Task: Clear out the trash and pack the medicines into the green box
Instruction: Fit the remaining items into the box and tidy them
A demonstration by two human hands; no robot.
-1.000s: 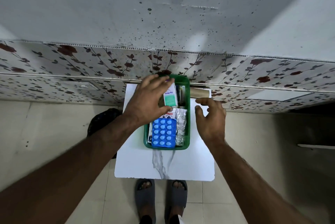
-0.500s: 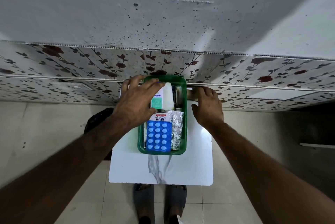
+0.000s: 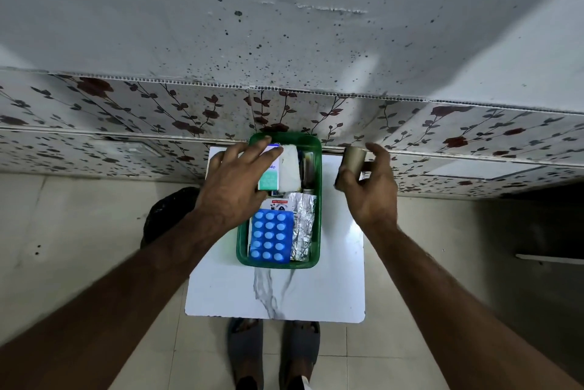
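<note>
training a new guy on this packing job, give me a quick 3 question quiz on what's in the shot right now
1. True or false: the blue blister pack lies inside the green box.
2. Which hand holds the cardboard roll? A) left hand B) right hand C) neither
3. Fill in: the left hand rests over the white and ____ medicine carton.

Key: 1 true. 2 B, the right hand has its fingers around it, beside the box. 3 green.
</note>
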